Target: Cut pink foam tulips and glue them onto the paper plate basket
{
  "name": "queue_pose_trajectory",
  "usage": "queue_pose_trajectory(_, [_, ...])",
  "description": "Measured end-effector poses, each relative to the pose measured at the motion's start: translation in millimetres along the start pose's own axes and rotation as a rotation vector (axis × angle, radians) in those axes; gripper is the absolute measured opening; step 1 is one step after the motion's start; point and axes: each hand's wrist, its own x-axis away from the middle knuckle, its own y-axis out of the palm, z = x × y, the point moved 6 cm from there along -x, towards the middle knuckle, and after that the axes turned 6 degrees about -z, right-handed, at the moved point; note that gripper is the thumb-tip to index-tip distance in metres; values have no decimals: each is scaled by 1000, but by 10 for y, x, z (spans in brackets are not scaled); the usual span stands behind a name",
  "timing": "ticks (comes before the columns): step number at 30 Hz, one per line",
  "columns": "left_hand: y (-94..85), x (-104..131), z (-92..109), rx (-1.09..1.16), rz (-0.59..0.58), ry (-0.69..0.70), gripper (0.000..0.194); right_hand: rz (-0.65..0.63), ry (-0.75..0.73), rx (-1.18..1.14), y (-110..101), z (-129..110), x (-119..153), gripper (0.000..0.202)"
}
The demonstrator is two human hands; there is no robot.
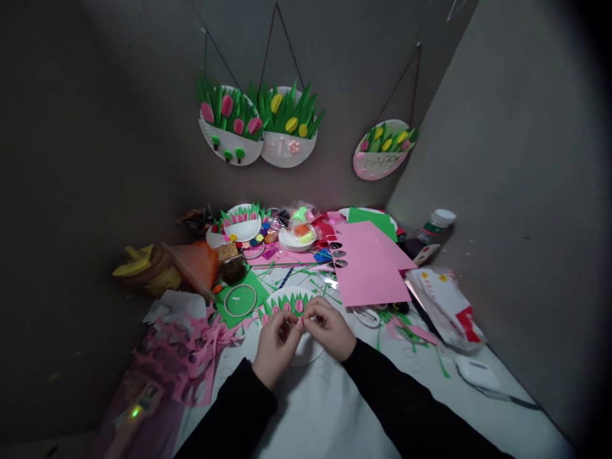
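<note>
My left hand and my right hand meet at the fingertips over a white paper plate. Both pinch a small pink paper piece, mostly covered by the fingers. Behind the fingers, a row of green paper grass stands along the plate's upper part. Several pink paper tulips, one of them a folded tulip, sit against that grass. My hands hide much of the plate's middle.
Pink paper sheets lie right of the plate; a tape ring rests on green paper at left. Pink cut-out scraps cover the left edge. A finished plate basket stands behind, and a white case lies at right.
</note>
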Motion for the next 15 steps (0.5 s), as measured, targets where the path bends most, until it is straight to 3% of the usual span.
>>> queue_pose_trajectory(15, [-89, 18, 6, -118, 64, 89, 17, 49, 27, -5, -38, 104, -6, 11])
